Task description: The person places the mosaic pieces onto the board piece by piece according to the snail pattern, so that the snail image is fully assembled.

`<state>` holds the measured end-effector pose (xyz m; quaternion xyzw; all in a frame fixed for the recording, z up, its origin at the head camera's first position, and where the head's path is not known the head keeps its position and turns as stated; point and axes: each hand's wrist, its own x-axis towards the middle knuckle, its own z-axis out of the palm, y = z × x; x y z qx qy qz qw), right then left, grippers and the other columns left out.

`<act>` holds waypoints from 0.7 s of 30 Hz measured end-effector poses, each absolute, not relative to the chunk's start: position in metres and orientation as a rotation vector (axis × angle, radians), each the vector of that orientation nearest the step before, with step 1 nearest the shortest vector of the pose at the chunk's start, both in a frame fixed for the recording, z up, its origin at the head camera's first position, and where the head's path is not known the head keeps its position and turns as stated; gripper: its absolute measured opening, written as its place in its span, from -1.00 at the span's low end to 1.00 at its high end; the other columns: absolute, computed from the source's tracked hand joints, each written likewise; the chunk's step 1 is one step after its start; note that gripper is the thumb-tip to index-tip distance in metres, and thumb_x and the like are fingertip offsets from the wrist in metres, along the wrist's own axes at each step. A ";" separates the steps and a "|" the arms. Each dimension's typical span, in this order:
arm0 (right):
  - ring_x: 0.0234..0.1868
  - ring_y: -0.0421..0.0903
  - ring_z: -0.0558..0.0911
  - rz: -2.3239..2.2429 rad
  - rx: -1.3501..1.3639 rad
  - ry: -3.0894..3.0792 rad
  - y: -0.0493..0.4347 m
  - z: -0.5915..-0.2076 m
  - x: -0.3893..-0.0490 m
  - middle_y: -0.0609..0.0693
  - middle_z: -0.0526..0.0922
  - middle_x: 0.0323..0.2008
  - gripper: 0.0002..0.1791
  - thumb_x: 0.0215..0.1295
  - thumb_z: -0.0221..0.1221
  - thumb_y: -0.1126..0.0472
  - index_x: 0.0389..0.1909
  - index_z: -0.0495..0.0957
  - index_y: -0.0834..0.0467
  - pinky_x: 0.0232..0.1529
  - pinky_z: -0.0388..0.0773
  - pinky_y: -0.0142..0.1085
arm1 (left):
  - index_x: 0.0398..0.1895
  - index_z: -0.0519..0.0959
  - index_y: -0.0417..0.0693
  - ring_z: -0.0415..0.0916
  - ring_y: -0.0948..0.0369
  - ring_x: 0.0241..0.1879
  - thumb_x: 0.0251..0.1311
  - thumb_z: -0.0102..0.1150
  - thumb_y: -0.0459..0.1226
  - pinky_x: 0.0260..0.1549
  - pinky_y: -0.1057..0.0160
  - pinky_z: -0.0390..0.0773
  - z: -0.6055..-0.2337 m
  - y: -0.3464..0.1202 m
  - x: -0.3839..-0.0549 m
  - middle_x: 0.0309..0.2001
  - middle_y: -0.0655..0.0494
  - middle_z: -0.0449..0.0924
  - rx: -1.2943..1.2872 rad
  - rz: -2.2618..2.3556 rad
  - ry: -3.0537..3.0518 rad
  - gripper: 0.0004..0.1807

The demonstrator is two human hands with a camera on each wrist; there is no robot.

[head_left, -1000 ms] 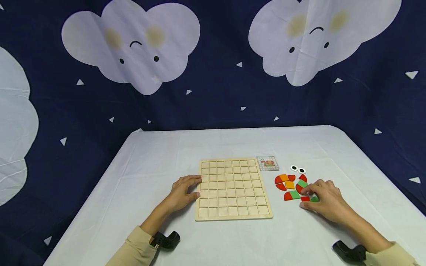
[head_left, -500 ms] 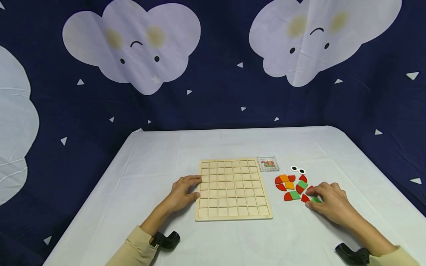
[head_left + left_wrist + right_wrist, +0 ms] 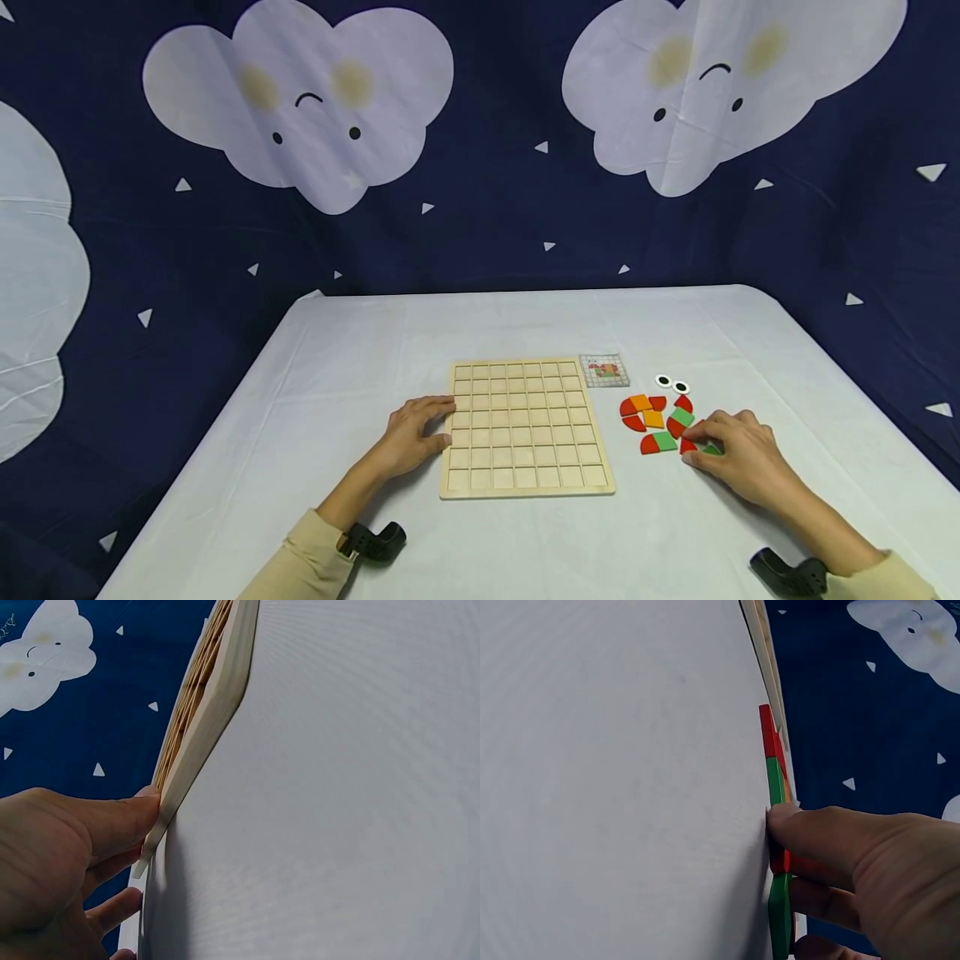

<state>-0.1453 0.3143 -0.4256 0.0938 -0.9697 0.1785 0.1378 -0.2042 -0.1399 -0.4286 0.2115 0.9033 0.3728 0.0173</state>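
My left hand (image 3: 412,435) rests at the left edge of a square wooden grid board (image 3: 527,429), its thumb and fingertips touching the rim. In the left wrist view the thumb (image 3: 124,821) lies along that edge. On the right, the thumb and index finger of my right hand (image 3: 738,454) pinch a small red quarter-round tile (image 3: 686,447), partly hidden by the fingers. Close under the same hand lies a green tile (image 3: 712,449). A red-and-green pair, the green tile (image 3: 664,441) at its right, sits just left of the hand.
A small picture card (image 3: 604,370) lies at the board's upper right corner. Orange tiles (image 3: 653,418) and several red ones are grouped between board and right hand. Two round eye pieces (image 3: 672,384) lie behind them. A dark blue cloud-print curtain (image 3: 495,242) hangs beyond the table.
My right hand has shifted slightly right, then back left, its fingertips now closed on the red tile. That tile has turned beside the green one. The left hand and the board stay put.
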 end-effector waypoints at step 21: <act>-0.15 -0.04 0.41 0.794 0.462 -2.831 0.234 -0.404 -0.202 -0.04 0.67 -0.25 -0.74 0.03 0.34 0.19 -0.20 0.67 0.08 -0.12 0.21 -0.19 | 0.19 0.47 -0.15 0.19 -0.03 0.34 0.11 0.26 -0.31 0.29 -0.18 -0.01 -0.430 -0.141 -0.206 0.30 0.03 0.39 0.657 1.146 2.817 -0.48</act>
